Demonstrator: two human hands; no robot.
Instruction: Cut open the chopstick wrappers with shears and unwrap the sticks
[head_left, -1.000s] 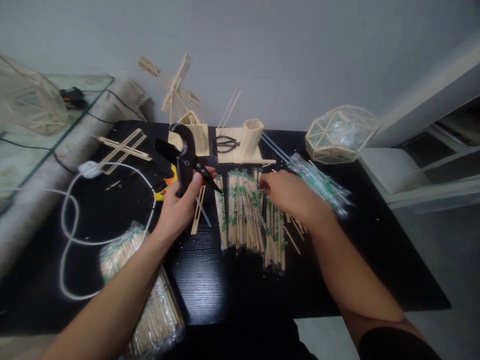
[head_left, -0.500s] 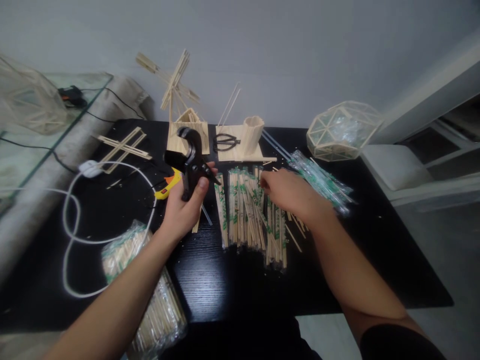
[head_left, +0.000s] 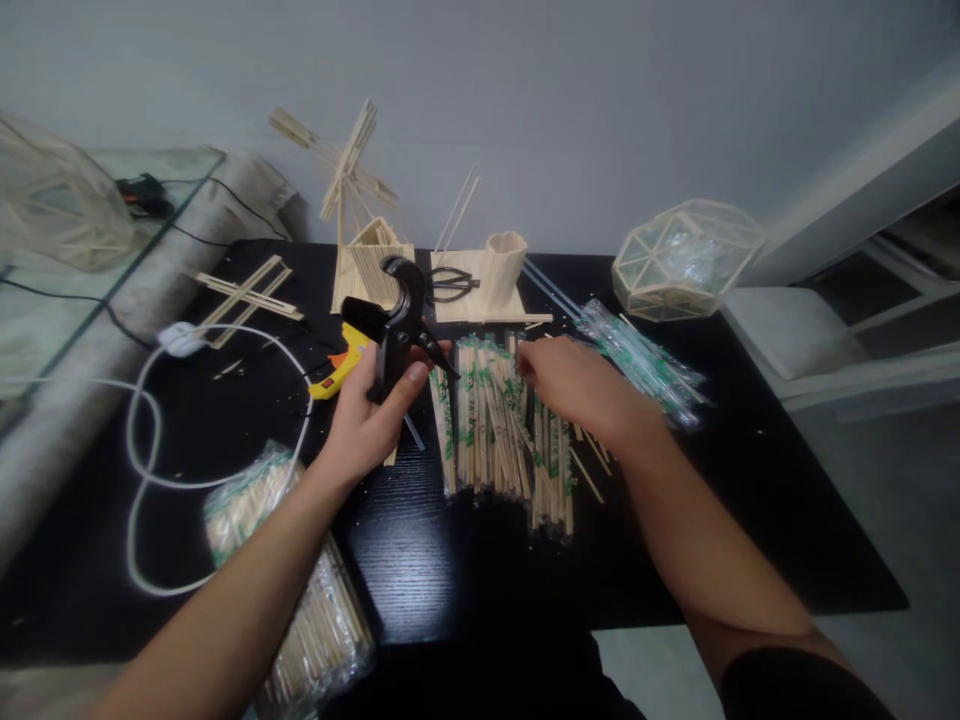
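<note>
Left hand (head_left: 367,420): I have its grip wrapped around a black hand tool with a curved, hooked head (head_left: 395,345), raised above the counter, hook uppermost; one dark handle slants out rightward, its tip overlapping the packets in my view, contact uncertain. Right hand (head_left: 589,390): fingers curled down at the far end of the clear, green-printed packets of pale wooden chopsticks (head_left: 491,430); from my end I cannot tell whether its grip has hold of one. Packets lie side by side between the two hands, some slanting across others. Loose pale sticks (head_left: 587,475) show beside them, near the right forearm. Just behind the left hand, a yellow glue gun with an orange trigger (head_left: 328,382). Beyond the hands, a pale wooden base (head_left: 454,314) bears a fluted, pale wooden cup (head_left: 502,275) and black scissors (head_left: 471,284). To its left, a pale stick-built model with crossed vanes (head_left: 350,170). Right of the packets, a heap of clear, green-printed plastic wrappers (head_left: 641,365); farther back, a many-sided, pale-framed shape with clear panes (head_left: 682,265). Below the left forearm, a big plastic-wrapped chopstick bundle (head_left: 330,620), a looped white cable (head_left: 129,520) just beside it. All these on the black wood-grained counter (head_left: 750,520).
</note>
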